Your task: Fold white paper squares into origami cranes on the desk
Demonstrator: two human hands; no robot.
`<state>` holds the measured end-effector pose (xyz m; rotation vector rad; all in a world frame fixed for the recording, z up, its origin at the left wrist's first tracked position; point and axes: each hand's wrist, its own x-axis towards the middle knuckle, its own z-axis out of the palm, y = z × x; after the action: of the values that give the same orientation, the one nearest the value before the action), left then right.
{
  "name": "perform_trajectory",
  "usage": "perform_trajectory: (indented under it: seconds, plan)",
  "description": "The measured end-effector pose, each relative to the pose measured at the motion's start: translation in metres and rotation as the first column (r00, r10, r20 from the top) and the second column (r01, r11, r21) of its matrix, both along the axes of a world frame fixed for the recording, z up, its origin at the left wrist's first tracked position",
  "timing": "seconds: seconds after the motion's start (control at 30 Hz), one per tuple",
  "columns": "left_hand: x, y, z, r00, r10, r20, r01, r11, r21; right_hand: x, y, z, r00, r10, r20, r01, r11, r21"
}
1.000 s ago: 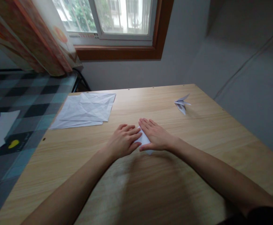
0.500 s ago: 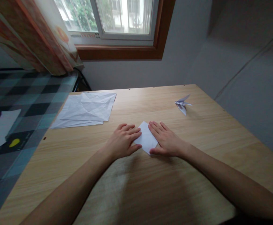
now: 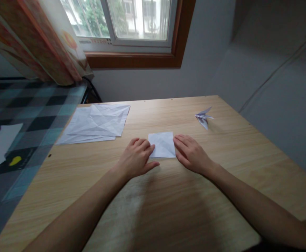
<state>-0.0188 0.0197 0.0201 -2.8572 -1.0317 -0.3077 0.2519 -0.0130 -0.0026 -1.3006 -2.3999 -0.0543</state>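
Note:
A small folded white paper square [image 3: 162, 145] lies flat on the wooden table [image 3: 168, 210], its edges squared to me. My left hand [image 3: 136, 158] rests palm down with the fingers stretched out, touching the paper's left edge. My right hand [image 3: 192, 153] lies flat too, fingers extended, with its fingertips at the paper's right edge. Neither hand grips anything.
A stack of creased white sheets [image 3: 95, 123] lies at the table's far left. A folded paper bird [image 3: 203, 117] stands at the far right. A checked bed cover [image 3: 16, 122] borders the table on the left, with a curtain [image 3: 45, 42] and window [image 3: 132, 21] behind.
My right hand slid off the paper to its right side, uncovering it. The paper turned from a diamond pose to a square one. My left hand stayed nearly still.

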Motion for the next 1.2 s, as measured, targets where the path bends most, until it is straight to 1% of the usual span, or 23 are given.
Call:
perform_trajectory:
  seconds: [0.1,0.17,0.23,0.37,0.5,0.63,0.8,1.0,1.2]
  plan:
    - [0.001,0.0,0.001,1.0,-0.001,-0.026,0.001,1.0,0.009,-0.005,-0.001,0.003,0.993,0.11,-0.041,-0.105,0.988,0.111]
    - [0.001,0.0,0.001,1.0,-0.008,-0.027,0.009,1.0,0.017,-0.008,-0.002,0.003,0.993,0.112,-0.041,-0.104,0.982,0.158]
    - [0.002,0.0,0.001,0.999,-0.019,-0.025,0.02,1.0,0.02,-0.009,-0.002,0.002,0.994,0.106,-0.036,-0.099,0.983,0.153]
    - [0.001,0.001,-0.002,0.999,-0.045,-0.005,0.045,0.999,0.015,-0.01,-0.001,0.0,0.986,0.162,-0.026,-0.16,0.985,0.061]
    - [0.0,0.002,-0.005,0.998,-0.056,0.032,0.056,0.998,-0.002,-0.011,0.0,-0.002,0.99,0.129,-0.058,-0.127,0.991,0.029]
    - [-0.001,0.003,-0.005,0.997,-0.055,0.054,0.056,0.998,-0.02,-0.012,0.002,-0.003,0.99,0.117,-0.074,-0.114,0.993,0.04]
    - [0.0,0.003,-0.005,0.996,-0.057,0.064,0.056,0.998,0.015,-0.012,0.003,-0.004,0.989,0.114,-0.094,-0.108,0.992,0.063]
    - [-0.002,0.007,-0.012,0.99,-0.057,0.131,0.051,0.998,0.049,-0.014,0.005,-0.004,0.991,0.065,-0.117,-0.06,0.997,0.044]
    - [0.0,0.009,-0.014,0.973,0.013,0.229,-0.013,1.0,0.0,-0.019,0.007,-0.003,0.993,-0.015,-0.117,0.017,1.0,0.014]
